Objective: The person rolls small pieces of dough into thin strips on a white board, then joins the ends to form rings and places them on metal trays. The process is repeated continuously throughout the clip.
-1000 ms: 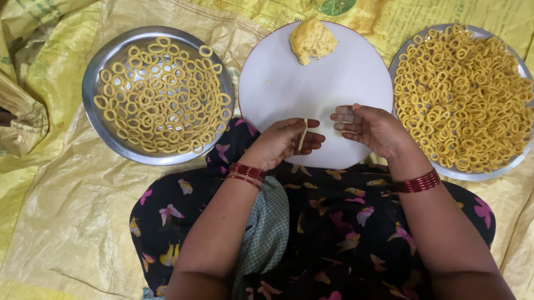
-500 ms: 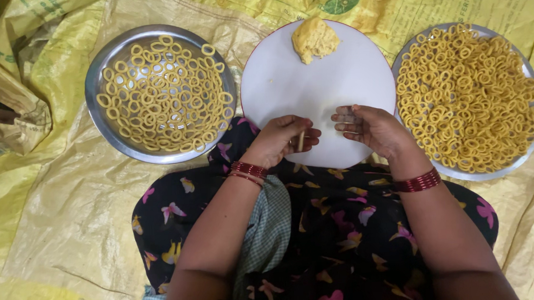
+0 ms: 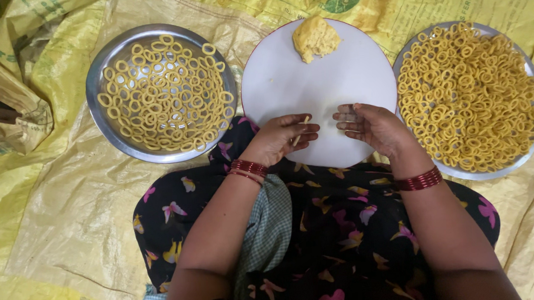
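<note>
Over the white plate [image 3: 337, 85], left hand [image 3: 281, 137] pinches a dough strip [image 3: 300, 130] (thin, yellow).

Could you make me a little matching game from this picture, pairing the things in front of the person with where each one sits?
Things:
1. lump of dough
2. steel plate with a single layer of rings
3. heaped plate of rings
4. thin dough strip

Places:
A. in the left hand
B. far edge of the white board
C. at the person's right
D. at the person's left

Pairs: 1-B, 2-D, 3-C, 4-A

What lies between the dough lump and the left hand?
Only bare white board: the head view shows nothing between the dough lump and the left hand.
</note>
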